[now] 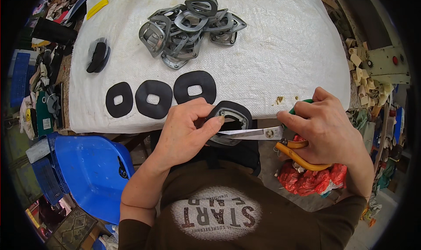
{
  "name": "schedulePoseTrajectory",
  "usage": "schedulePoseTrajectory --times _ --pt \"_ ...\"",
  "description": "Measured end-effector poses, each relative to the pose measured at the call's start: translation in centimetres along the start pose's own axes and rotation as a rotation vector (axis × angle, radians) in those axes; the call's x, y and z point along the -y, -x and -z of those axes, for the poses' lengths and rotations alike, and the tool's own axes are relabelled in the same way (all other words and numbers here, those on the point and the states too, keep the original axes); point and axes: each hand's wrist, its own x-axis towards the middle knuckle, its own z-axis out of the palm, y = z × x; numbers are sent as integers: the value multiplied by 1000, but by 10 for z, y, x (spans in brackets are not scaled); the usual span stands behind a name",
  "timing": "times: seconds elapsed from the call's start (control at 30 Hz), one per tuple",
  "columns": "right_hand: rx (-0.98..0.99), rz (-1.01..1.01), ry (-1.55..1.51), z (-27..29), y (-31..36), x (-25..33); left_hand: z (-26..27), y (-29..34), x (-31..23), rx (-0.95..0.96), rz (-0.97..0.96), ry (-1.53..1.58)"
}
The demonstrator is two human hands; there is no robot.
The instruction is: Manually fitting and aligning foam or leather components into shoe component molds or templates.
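Observation:
In my left hand [186,129] is a grey plastic ring frame with a black pad [242,110] around it, pinched between thumb and fingers just off the table's near edge. My right hand [329,129] grips a pair of scissors [252,134] with one orange and one green handle. Their blades point left and reach across the opening of the padded frame; whether they touch its material, I cannot tell. Three black pads with square holes, a left one [112,92], a middle one [144,105] and a right one [182,88], lie in a row beyond my left hand.
A white woven sheet [272,52] covers the table. On it are a heap of grey ring frames [189,22], a plastic-wrapped black bundle [98,55] and a yellow strip [97,8]. A blue tub [87,180] stands at lower left, a red bag [311,180] at lower right.

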Motion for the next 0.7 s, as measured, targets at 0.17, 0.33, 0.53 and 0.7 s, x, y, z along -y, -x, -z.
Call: schedulePoseTrajectory --times 0.17,0.33,0.53,0.7 --pt "39 -3 -10 0 0 0 2 0 -2 4 5 -43" --pt "72 12 -13 0 2 -1 2 0 -8 11 18 -86" --pt "83 33 13 2 4 2 0 0 -8 18 14 -83" --pt "29 -35 4 13 9 -3 1 0 -5 -10 22 -42"
